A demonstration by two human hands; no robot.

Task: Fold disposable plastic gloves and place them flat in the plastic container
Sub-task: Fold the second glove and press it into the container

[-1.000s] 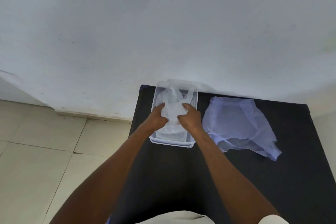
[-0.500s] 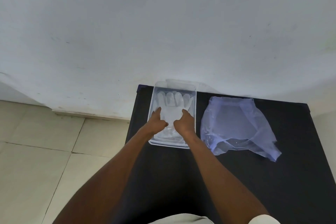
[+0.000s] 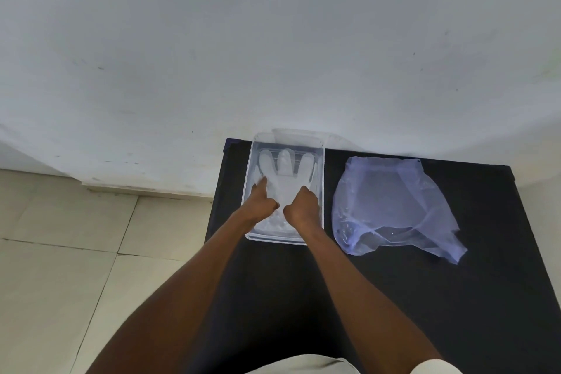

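Note:
A clear plastic container [image 3: 321, 185] stands at the far left of the black table [image 3: 394, 297], against the wall. A translucent disposable glove [image 3: 285, 174] lies spread flat inside it, fingers pointing toward the wall. My left hand [image 3: 263, 203] rests on the glove's left side, forefinger stretched out. My right hand [image 3: 302, 206] rests on its right side, fingers curled, forefinger pressing down. More plastic lies under the glove near the container's front; I cannot tell how many pieces.
A bluish, crumpled plastic bag [image 3: 391, 206] lies on the table right of the container. A clear lid [image 3: 299, 133] leans behind the container against the white wall. Tiled floor [image 3: 60, 267] lies left of the table's edge.
The glove was bunched up between my hands above the container; now it lies flat inside with its fingers spread. My hands have lowered onto it.

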